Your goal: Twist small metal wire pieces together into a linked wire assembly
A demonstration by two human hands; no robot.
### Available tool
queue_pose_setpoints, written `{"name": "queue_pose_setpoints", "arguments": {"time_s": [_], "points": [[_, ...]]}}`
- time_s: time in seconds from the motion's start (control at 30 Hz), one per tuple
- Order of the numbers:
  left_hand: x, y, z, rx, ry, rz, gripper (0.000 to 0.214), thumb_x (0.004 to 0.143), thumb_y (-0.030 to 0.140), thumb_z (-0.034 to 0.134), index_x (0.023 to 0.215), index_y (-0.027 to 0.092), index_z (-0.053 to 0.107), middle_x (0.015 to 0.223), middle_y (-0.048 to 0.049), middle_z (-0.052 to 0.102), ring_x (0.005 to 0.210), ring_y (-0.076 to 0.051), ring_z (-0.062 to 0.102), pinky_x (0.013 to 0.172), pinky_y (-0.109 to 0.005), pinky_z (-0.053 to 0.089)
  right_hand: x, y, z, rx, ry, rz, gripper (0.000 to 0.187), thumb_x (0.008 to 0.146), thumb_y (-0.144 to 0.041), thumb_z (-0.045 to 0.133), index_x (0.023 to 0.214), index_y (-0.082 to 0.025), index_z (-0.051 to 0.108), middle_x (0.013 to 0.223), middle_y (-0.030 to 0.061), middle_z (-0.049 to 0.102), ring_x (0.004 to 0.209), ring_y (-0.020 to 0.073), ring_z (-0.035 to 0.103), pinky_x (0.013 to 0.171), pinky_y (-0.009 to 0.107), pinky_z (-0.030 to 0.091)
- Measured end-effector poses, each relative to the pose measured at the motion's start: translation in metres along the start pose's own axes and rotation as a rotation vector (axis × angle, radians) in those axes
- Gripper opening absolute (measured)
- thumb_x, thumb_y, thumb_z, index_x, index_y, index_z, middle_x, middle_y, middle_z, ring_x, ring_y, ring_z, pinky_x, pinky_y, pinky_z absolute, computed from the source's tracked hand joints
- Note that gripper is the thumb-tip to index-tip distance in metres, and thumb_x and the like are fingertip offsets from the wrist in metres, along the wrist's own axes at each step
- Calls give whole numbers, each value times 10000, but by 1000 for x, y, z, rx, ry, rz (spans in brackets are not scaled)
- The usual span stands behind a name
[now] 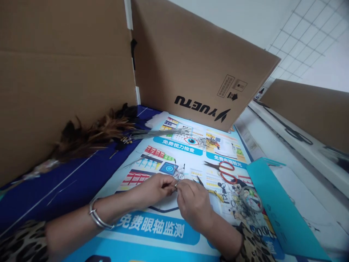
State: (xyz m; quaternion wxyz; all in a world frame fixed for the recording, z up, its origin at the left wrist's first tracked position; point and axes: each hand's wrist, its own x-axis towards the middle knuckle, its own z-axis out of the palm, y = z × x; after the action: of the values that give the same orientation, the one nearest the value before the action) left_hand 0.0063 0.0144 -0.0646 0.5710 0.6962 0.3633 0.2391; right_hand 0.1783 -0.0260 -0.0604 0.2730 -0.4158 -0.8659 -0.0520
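Note:
My left hand point(152, 187) and my right hand point(195, 203) meet over a printed poster point(163, 225) on the table. Both are closed in a pinch on a small tangle of thin silver wire point(178, 174) held between the fingertips. A silver bangle point(96, 216) sits on my left wrist. Both sleeves show a leopard print.
Red-handled scissors point(225, 171) lie right of my hands, near a clear round container of small parts point(251, 200). A bundle of long wires point(160, 133) and brown feathers point(92, 136) lie at the back left. Cardboard walls point(196, 62) stand behind. A teal folder point(275, 207) lies to the right.

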Motion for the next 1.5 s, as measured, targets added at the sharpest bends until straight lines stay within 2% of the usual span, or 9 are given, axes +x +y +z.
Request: {"name": "queue_pose_setpoints", "arguments": {"time_s": [0.1,0.23,0.43,0.63,0.73,0.97,1.17,1.37,1.5], "points": [[2,-4,-1,13,17,25,111,698,128,461,591,156,462,574,57,385,552,-86,355,518,-192,292,0,0,0,-21,12,-7,160,822,-119,457,940,-148,562,892,80,629,833,188,580,729,328,471],[5,-9,0,110,90,88,138,647,55,451,643,149,551,666,29,517,626,-101,468,590,-197,368,-1,-2,0,-56,11,-46,178,818,-120,473,972,-144,558,898,81,636,841,191,588,722,335,472],[0,-8,8,231,205,139,222,713,45,423,756,164,604,735,8,624,709,-136,563,652,-220,405,-3,3,8,-122,80,-114,191,807,-112,499,990,-121,552,898,104,640,843,205,589,689,338,470],[-3,-5,8,385,210,172,230,774,102,434,827,183,642,773,-12,655,738,-163,581,662,-235,405,-3,10,11,-154,1,-74,145,836,-136,479,952,-158,562,781,71,605,784,188,576,684,347,444],[-3,-5,4,377,226,192,261,769,89,419,847,193,645,804,-14,660,763,-163,582,674,-234,403,-2,10,10,-163,31,-66,118,838,-147,486,927,-153,563,759,67,591,772,187,567,670,344,431],[-1,-6,4,228,192,90,209,765,95,390,705,173,573,603,32,557,582,-113,511,565,-194,374,2,11,4,-148,75,-85,60,826,-152,514,831,-162,573,693,50,572,703,178,545,627,332,405],[-2,-6,6,287,188,132,199,765,85,396,681,173,553,597,33,542,581,-108,495,569,-196,357,1,8,4,-126,82,-53,67,829,-156,508,788,-164,561,687,45,569,692,173,536,628,322,401],[-3,-8,11,390,254,162,170,813,149,405,783,184,568,695,1,604,659,-142,546,601,-225,370,0,8,11,-81,99,6,81,849,-159,477,803,-162,544,709,37,576,692,154,539,625,294,403],[-3,-5,10,408,231,178,184,830,153,383,778,178,558,697,-8,602,649,-146,543,597,-231,377,0,9,12,-96,99,2,86,852,-165,474,802,-164,545,700,35,573,676,150,535,619,290,400]]}}
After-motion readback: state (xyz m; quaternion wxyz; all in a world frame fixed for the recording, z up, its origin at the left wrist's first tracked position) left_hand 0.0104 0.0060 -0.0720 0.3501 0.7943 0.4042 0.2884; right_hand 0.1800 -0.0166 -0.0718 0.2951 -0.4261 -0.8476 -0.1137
